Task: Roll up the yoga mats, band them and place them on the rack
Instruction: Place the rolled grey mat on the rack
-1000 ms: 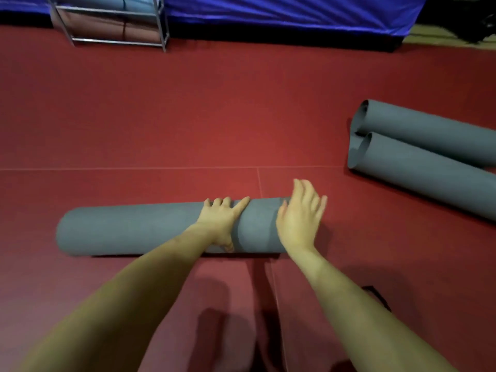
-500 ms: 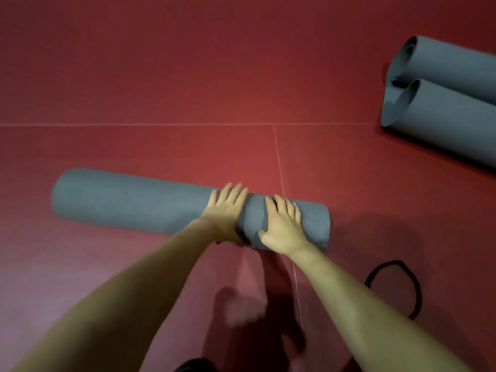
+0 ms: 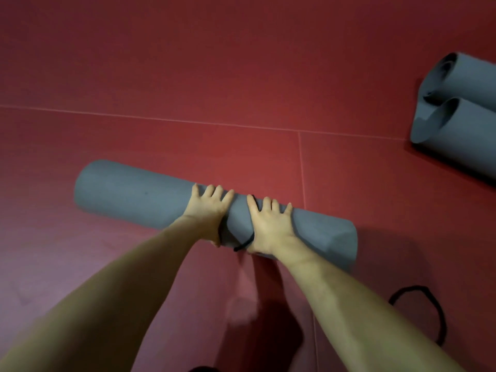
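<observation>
Fingers [image 3: 214, 191] of the left hand [image 3: 208, 210] lie spread and nearly straight over the top of the rolled grey mat [image 3: 139, 197], with the palm pressed on its near side; the thumb is tucked under the near edge, where it cannot be told whether it pinches anything. Right hand [image 3: 271, 224] sits just beside the left on the same mat, fingers likewise splayed and flat across the curve, not curled round it. Between the two hands a thin black band [image 3: 245, 242] shows against the mat's near side, running under the heel of the right hand; how far round the mat it goes is hidden. Mat lies on the red floor [image 3: 188, 76], long axis running left-far to right-near, right end face toward the camera. Near of the mat's right end, a second black loop [image 3: 434, 312] lies loose on the floor, well apart from the mat. Far right of the mat, two more grey rolls [image 3: 467, 124] lie side by side, touching, open ends toward the mat.
</observation>
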Motion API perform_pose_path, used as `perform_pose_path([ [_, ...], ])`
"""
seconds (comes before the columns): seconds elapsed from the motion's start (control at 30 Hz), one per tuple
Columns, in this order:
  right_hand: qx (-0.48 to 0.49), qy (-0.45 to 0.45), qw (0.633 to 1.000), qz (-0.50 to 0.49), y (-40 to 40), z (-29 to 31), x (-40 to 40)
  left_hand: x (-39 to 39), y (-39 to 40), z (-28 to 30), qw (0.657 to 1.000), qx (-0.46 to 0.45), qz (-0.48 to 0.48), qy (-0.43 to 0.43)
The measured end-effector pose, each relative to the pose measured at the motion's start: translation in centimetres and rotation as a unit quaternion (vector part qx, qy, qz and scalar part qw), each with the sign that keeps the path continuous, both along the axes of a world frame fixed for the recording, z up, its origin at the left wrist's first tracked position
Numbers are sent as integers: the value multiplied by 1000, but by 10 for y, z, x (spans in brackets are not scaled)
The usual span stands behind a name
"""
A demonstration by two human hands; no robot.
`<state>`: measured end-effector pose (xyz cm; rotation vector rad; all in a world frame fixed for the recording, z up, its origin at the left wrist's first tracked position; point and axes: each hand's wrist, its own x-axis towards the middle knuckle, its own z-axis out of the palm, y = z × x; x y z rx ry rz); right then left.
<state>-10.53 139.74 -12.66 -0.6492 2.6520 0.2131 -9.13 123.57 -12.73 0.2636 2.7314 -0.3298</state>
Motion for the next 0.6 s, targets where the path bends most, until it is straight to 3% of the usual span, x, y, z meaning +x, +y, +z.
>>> perform_pose_path([
  [0.3, -38, 74, 996, 22, 25, 77, -29, -24, 21, 77, 1000, 11, 15, 20],
  [0.6, -46, 97, 994, 16, 56, 255, -30, -29, 50, 265, 1000, -9, 0, 28],
])
